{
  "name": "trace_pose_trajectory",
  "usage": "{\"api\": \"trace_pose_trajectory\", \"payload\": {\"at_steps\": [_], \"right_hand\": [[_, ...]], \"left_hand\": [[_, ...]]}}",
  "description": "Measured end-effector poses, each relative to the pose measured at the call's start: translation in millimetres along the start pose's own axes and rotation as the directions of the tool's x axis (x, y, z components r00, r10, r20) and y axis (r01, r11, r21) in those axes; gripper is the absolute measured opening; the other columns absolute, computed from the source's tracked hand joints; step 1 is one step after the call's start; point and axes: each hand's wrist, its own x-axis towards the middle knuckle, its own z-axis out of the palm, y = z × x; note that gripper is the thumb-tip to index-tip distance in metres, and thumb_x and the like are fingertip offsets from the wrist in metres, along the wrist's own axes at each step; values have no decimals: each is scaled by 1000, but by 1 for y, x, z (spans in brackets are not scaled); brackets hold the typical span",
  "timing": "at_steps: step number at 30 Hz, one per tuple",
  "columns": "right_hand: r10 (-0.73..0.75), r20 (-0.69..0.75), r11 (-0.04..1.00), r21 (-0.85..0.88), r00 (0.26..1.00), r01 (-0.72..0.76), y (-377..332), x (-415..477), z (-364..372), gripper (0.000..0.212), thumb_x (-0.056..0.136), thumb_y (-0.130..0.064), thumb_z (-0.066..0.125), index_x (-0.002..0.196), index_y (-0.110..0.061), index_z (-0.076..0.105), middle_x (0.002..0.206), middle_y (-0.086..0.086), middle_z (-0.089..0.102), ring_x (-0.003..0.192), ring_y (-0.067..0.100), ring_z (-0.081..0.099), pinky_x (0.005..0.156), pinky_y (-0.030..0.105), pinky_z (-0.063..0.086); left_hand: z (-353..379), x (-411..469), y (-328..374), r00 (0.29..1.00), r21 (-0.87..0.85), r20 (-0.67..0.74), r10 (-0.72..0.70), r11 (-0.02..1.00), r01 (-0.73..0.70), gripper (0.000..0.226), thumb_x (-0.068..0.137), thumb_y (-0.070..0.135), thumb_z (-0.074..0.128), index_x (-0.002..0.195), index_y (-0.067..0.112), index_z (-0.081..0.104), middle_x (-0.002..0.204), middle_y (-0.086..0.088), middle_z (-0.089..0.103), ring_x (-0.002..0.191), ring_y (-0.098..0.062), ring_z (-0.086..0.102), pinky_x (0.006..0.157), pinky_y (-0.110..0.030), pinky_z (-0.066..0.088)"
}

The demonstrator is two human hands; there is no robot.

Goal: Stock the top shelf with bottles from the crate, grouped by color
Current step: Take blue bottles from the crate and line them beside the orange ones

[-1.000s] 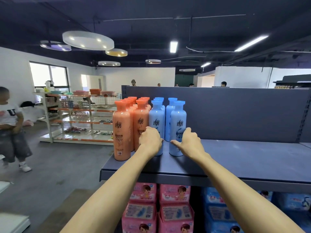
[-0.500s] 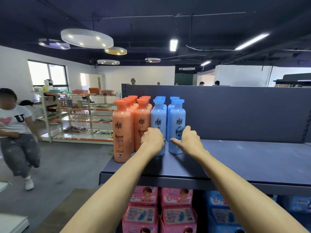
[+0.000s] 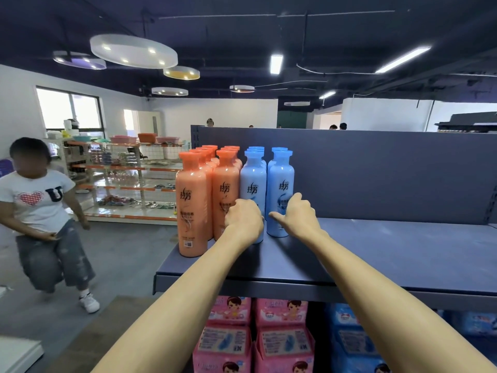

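- At the left end of the top shelf (image 3: 390, 251), two rows of blue bottles (image 3: 279, 149) stand upright just right of two rows of orange bottles (image 3: 192, 208).
- The left hand (image 3: 243, 220) grips the left front blue bottle (image 3: 252, 181) low down, fingers curled round it, knuckles toward the camera.
- The right hand (image 3: 298, 215) holds the right front blue bottle (image 3: 281, 181), fingers wrapped on its right side, thumb stretched left across its lower front.
- Both front bottles stand on the shelf, back from its front edge.
- Under that edge sit pink packs (image 3: 282, 340) and blue packs (image 3: 349, 343).
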Motion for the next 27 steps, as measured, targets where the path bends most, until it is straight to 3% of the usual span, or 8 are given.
{"api": "trace_pose_trajectory", "payload": {"at_steps": [16, 27], "right_hand": [[28, -45, 1000, -1, 999, -28, -1, 23, 17, 56, 84, -42, 75, 103, -8, 36, 114, 18, 58, 104, 40, 59, 70, 36, 40], [18, 2, 993, -113, 1000, -18, -7, 28, 11, 63, 85, -47, 72, 115, 1, 45, 115, 16, 57, 106, 37, 59, 70, 35, 41]], "left_hand": [[4, 5, -2, 999, 36, -20, 28, 999, -27, 47, 96, 35, 58, 128, 0, 54, 125, -17, 51, 115, -37, 57, 88, -40, 48], [0, 7, -1, 999, 102, 24, 40, 994, -43, 43, 97, 36, 55, 126, 4, 56, 128, -18, 54, 116, -37, 56, 90, -41, 48]]}}
